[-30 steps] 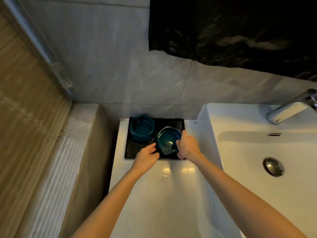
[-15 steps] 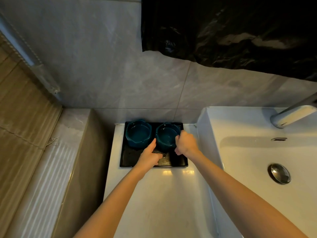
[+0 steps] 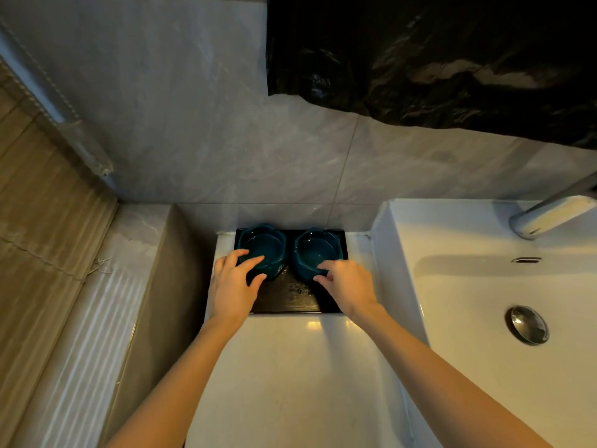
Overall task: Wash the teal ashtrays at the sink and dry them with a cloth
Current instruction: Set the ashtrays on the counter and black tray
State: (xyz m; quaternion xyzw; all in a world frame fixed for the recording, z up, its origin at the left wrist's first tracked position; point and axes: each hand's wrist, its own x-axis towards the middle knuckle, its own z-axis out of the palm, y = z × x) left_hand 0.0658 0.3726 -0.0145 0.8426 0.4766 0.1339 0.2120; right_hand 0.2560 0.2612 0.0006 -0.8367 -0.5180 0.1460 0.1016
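Two teal ashtrays stand side by side at the back of a black tray on the white counter. My left hand is on the left teal ashtray, fingers spread over its near rim and thumb against its outer wall. The right teal ashtray has my right hand at its near side, fingertips on the rim and thumb on the wall below. Both ashtrays sit upright and flat on the tray. No cloth is in view.
A white sink basin with a metal drain plug lies to the right, under a chrome tap. A black plastic sheet hangs on the grey tiled wall. A ledge and wooden panelling border the left.
The right ashtray, held tilted by my right hand, came down flat on the tray. My left hand moved from the tray's front onto the left ashtray. My right hand shifted to the near rim.
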